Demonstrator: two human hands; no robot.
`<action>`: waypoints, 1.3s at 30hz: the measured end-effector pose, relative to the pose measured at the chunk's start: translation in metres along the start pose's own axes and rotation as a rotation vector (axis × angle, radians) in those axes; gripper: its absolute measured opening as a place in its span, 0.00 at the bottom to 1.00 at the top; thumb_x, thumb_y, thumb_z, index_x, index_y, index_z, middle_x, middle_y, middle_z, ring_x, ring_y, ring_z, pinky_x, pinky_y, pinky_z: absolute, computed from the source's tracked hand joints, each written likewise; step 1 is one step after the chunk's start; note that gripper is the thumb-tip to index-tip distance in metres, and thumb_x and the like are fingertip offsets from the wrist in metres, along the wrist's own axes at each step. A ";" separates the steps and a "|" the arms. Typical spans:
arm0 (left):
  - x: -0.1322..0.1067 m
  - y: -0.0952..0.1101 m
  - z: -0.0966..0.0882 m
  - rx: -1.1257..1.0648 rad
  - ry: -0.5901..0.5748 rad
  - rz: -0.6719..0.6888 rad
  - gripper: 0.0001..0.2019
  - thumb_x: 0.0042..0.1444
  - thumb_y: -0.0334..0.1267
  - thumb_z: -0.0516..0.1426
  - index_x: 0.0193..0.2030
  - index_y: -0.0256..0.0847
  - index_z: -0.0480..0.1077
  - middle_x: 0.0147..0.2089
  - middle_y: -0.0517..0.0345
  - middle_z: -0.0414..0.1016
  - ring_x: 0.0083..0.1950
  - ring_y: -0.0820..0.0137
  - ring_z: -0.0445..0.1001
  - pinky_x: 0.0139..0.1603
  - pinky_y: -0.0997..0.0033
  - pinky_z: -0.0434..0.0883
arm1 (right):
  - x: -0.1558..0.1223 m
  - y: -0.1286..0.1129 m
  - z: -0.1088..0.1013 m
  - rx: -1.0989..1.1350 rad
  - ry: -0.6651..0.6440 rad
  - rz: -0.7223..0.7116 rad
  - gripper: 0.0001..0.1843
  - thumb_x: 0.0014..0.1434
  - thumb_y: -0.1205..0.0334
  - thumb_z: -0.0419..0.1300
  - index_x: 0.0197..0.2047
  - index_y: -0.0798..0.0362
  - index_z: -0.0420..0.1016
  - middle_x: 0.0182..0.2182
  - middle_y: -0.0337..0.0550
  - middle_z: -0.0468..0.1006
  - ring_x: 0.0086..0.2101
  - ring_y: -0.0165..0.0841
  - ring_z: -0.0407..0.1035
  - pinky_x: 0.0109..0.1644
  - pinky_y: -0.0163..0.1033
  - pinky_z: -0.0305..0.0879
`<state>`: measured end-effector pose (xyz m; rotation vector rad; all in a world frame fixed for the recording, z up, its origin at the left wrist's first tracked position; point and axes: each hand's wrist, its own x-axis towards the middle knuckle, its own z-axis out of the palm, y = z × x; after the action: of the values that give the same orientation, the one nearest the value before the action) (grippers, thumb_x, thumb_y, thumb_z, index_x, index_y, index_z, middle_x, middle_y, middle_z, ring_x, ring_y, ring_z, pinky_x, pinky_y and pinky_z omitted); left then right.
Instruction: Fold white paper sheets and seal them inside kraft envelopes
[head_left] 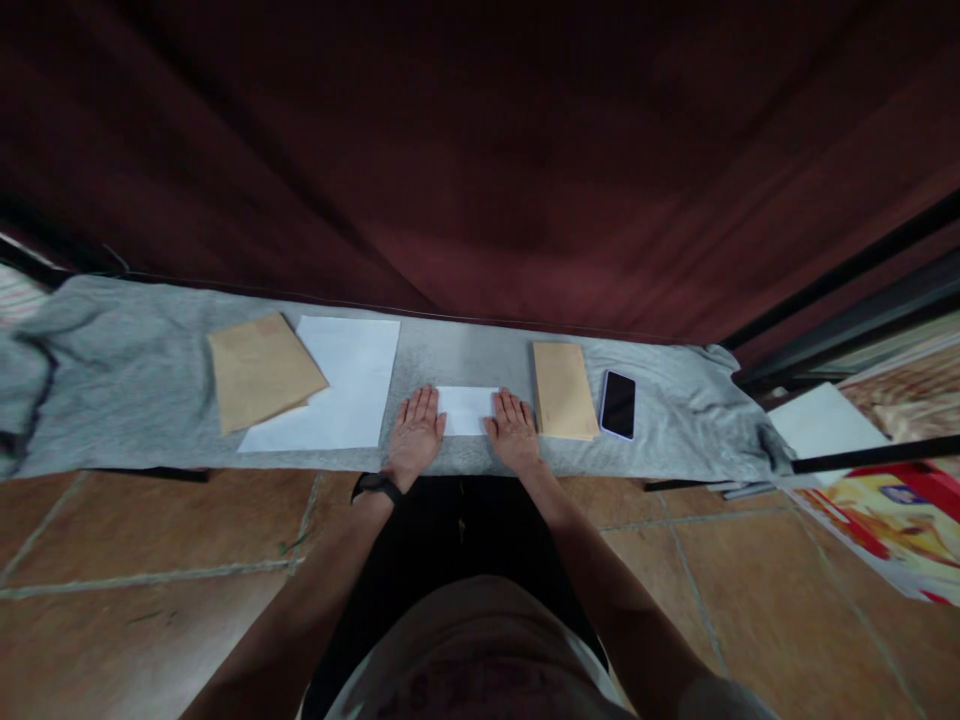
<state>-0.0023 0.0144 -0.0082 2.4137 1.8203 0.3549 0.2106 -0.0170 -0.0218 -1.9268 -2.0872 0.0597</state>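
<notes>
Fingers [424, 403] outstretched and close together, gripping nothing. Pressing flat with left hand [415, 432] and right hand [512, 432] on either end of folded white paper [466, 410], centre of frame, on grey cloth [135, 370]. Likely handling light, limp, easily creased; pinching at an edge seeming best. Lying just right: brown envelope [564, 390], phone [618, 404].

1 head-worn view, wide-angle, facing forward and steeply down, from near above the grey cloth [112, 380]

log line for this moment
left hand: flat, left edge of paper | right hand: flat, right edge | envelope, phone beside
</notes>
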 end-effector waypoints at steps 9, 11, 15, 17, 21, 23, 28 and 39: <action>-0.022 0.027 -0.009 -0.018 0.013 0.176 0.29 0.71 0.42 0.40 0.75 0.34 0.53 0.77 0.49 0.52 0.79 0.61 0.46 0.78 0.53 0.48 | -0.001 -0.002 -0.001 -0.003 0.012 -0.007 0.32 0.74 0.53 0.45 0.75 0.59 0.53 0.72 0.55 0.56 0.70 0.44 0.51 0.73 0.55 0.46; -0.027 0.035 -0.009 -0.015 -0.005 0.206 0.29 0.71 0.43 0.41 0.75 0.36 0.53 0.77 0.50 0.53 0.79 0.62 0.46 0.78 0.53 0.47 | -0.001 -0.002 -0.002 -0.004 0.015 -0.007 0.32 0.74 0.53 0.45 0.74 0.59 0.53 0.72 0.55 0.57 0.70 0.44 0.51 0.73 0.55 0.47; -0.031 0.037 -0.007 0.003 -0.026 0.197 0.30 0.71 0.47 0.42 0.75 0.33 0.54 0.76 0.45 0.53 0.78 0.61 0.47 0.77 0.54 0.49 | -0.001 -0.003 -0.003 -0.009 0.022 -0.004 0.32 0.74 0.53 0.46 0.74 0.60 0.53 0.71 0.56 0.58 0.70 0.45 0.53 0.72 0.55 0.47; -0.031 0.033 -0.006 0.013 -0.027 0.194 0.32 0.71 0.49 0.42 0.75 0.31 0.54 0.76 0.43 0.52 0.78 0.60 0.47 0.77 0.54 0.50 | -0.002 -0.003 -0.003 -0.009 0.030 0.006 0.32 0.74 0.53 0.45 0.74 0.61 0.53 0.71 0.57 0.58 0.69 0.45 0.54 0.72 0.55 0.47; -0.030 0.028 -0.002 0.028 -0.019 0.194 0.34 0.71 0.51 0.43 0.74 0.27 0.54 0.76 0.39 0.51 0.78 0.57 0.47 0.77 0.53 0.50 | -0.004 -0.003 -0.003 -0.012 0.041 0.021 0.33 0.74 0.52 0.45 0.74 0.63 0.53 0.71 0.58 0.57 0.69 0.46 0.54 0.72 0.56 0.47; -0.031 0.027 -0.003 0.022 -0.016 0.198 0.33 0.71 0.51 0.44 0.74 0.30 0.54 0.77 0.39 0.51 0.78 0.57 0.47 0.77 0.52 0.50 | -0.004 -0.004 -0.004 -0.019 0.042 0.034 0.33 0.74 0.53 0.46 0.74 0.64 0.54 0.71 0.58 0.57 0.69 0.47 0.53 0.72 0.56 0.47; -0.032 0.028 -0.008 -0.007 -0.016 0.239 0.28 0.70 0.48 0.48 0.75 0.48 0.56 0.78 0.49 0.47 0.78 0.54 0.46 0.76 0.48 0.52 | -0.009 -0.009 -0.009 -0.008 0.007 -0.053 0.30 0.74 0.55 0.46 0.74 0.56 0.55 0.72 0.51 0.56 0.70 0.43 0.53 0.73 0.54 0.46; -0.032 0.028 -0.007 0.005 -0.031 0.211 0.29 0.70 0.50 0.47 0.75 0.45 0.56 0.78 0.47 0.48 0.78 0.54 0.47 0.76 0.45 0.50 | -0.023 -0.006 -0.004 0.001 0.011 -0.024 0.31 0.73 0.54 0.46 0.74 0.57 0.54 0.71 0.53 0.58 0.69 0.43 0.55 0.73 0.54 0.47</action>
<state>0.0143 -0.0244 0.0007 2.6056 1.5593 0.3276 0.2069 -0.0414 -0.0208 -1.8962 -2.1022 0.0450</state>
